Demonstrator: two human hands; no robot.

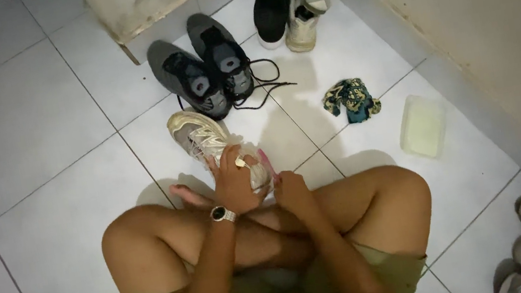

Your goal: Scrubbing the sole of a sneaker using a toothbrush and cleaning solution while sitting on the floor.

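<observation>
Down on the tiled floor (29, 134): pale running shoe (203, 137) lies toe-away before crossed legs. Light, soft mesh upper, stiffer sole (best gripped at heel or midfoot). Left hand (236, 184) clasps its heel end; right hand (292, 189) pinches something pink, possibly a brush (268, 163).

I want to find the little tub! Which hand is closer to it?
Right. The right hand is beside the sneaker, on the tub's side; the left hand, gripping the sneaker, is farther away.
</observation>
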